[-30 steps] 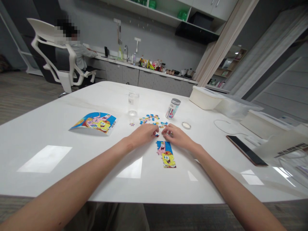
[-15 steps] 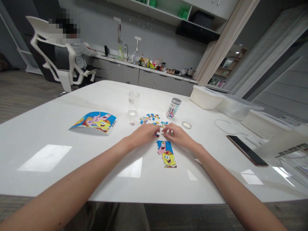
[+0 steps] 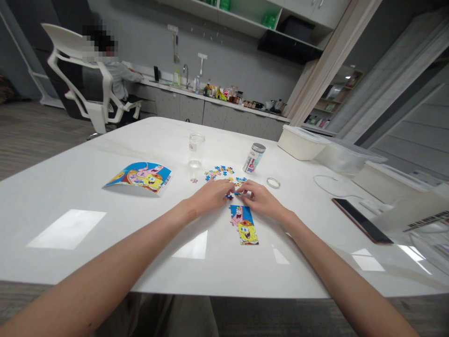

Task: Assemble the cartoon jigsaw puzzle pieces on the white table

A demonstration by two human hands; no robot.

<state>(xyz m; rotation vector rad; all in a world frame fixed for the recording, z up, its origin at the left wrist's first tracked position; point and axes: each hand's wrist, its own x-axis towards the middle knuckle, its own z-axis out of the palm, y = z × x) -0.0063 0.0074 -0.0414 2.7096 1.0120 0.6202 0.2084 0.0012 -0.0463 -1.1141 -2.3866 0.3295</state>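
A partly joined jigsaw puzzle (image 3: pixel 245 224), with a yellow and a pink cartoon character on blue, lies flat on the white table just below my hands. My left hand (image 3: pixel 216 191) is closed, its fingers curled down by a small dark puzzle piece (image 3: pixel 229 197); what its fingertips hold is hidden. My right hand (image 3: pixel 258 195) pinches a small blue puzzle piece (image 3: pixel 237 193) between thumb and fingers, close to the left fingertips. Beyond both hands is a scattered pile of loose puzzle pieces (image 3: pixel 220 171).
Left of the pieces lies a curved picture sheet (image 3: pixel 145 177). Behind stand a clear jar (image 3: pixel 196 150) and a lidded printed canister (image 3: pixel 254 158), with a ring-shaped lid (image 3: pixel 273 183) nearby. A phone (image 3: pixel 361 220) and storage boxes (image 3: pixel 301 141) are rightward. A person (image 3: pixel 117 75) sits at the far counter.
A blue puzzle piece now shows between the fingertips of my two hands. The right fingers have closed in slightly. The joined puzzle looks the same.
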